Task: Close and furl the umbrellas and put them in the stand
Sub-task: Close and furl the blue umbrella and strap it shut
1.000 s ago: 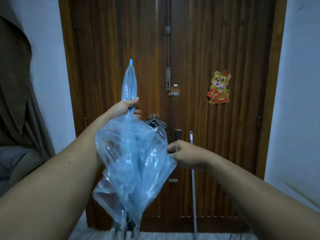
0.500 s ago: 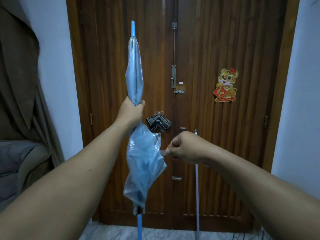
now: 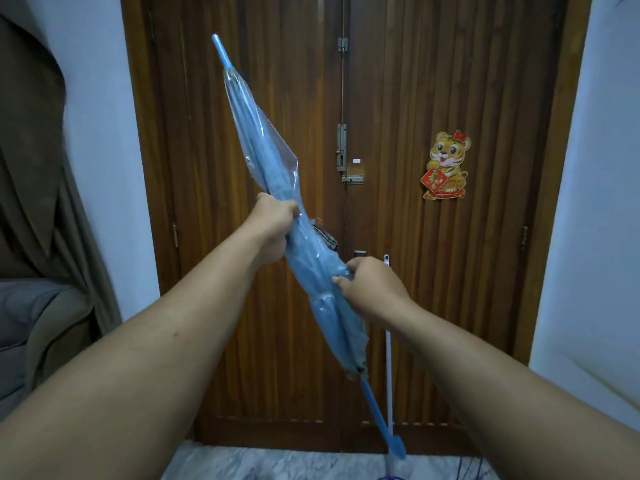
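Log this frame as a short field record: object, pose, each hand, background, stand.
object: blue umbrella, closed, canopy mostly gathered around the shaft
pose: tilted, tip up-left, handle down-right near the floor
left hand: closed around the canopy's middle
right hand: fingers pinching the canopy lower down
background: wooden door, tiger sticker, white pole leaning on the door
stand: not in view

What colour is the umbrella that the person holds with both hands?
The umbrella is light blue, with a translucent canopy and a blue shaft; the head view shows it.
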